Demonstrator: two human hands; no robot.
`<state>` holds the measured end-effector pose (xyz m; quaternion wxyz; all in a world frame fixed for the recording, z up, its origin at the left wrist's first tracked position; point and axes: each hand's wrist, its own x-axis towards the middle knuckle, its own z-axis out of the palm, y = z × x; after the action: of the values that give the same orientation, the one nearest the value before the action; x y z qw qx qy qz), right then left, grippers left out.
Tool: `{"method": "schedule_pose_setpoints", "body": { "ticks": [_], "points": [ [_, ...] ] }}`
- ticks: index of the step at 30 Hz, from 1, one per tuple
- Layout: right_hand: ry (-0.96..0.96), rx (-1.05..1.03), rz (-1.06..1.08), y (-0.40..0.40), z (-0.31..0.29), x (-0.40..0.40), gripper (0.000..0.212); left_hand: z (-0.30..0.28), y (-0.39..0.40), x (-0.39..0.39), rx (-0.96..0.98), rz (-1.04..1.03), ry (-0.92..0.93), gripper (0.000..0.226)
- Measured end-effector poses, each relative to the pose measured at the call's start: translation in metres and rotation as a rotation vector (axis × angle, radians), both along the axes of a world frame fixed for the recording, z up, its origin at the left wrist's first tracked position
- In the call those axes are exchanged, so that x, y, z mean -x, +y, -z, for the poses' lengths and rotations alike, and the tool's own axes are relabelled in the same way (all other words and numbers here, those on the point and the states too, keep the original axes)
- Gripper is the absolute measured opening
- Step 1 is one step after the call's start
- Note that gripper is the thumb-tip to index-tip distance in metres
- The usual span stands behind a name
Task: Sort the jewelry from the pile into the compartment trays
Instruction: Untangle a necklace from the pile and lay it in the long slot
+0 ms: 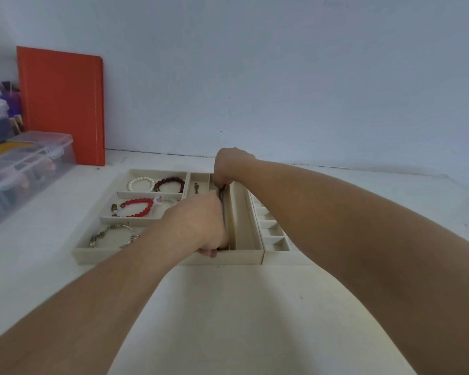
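Observation:
A cream compartment tray (168, 257) lies on the white table. It holds a white pearl bracelet (140, 183), a dark red bead bracelet (170, 183), a bright red bead bracelet (136, 207), a silver charm bracelet (111, 235) and a small pendant (197, 188). A thin dark necklace chain (222, 203) runs along a long narrow compartment, stretched between my hands. My left hand (201, 224) is curled over its near end. My right hand (229, 167) pinches its far end near the tray's back rim. Most of the chain is hidden by my hands.
A second cream tray (275, 235) with several small square cells adjoins on the right. An orange notebook (63, 104) leans on the wall at the back left. Clear plastic organiser boxes (25, 163) stand at the left edge. White tabletop (228, 307) lies in front.

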<state>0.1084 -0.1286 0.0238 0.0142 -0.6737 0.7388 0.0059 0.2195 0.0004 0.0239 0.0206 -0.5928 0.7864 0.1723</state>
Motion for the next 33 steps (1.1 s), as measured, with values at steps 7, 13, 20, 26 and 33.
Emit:
{"method": "schedule_pose_setpoints", "body": {
  "ticks": [7, 13, 20, 26, 33],
  "points": [
    [-0.041, 0.078, 0.017, 0.003, 0.000, 0.000, 0.017, -0.001, 0.000, 0.000, -0.006, -0.009, 0.010, 0.010],
    [0.037, 0.035, 0.007, 0.007, -0.003, -0.004, 0.015, 0.000, 0.001, 0.000, -0.030, -0.018, 0.031, 0.016],
    [-0.031, 0.031, 0.030, 0.004, 0.000, 0.000, 0.014, -0.001, 0.001, 0.000, -0.031, -0.006, 0.012, 0.013],
    [-0.096, 0.055, 0.034, 0.003, 0.004, 0.002, 0.012, -0.001, 0.002, -0.001, -0.038, -0.019, 0.024, 0.015],
    [-0.115, 0.087, 0.036, 0.005, 0.006, 0.000, 0.014, -0.001, 0.001, -0.001, 0.004, -0.039, -0.017, 0.019]
  ]
}}
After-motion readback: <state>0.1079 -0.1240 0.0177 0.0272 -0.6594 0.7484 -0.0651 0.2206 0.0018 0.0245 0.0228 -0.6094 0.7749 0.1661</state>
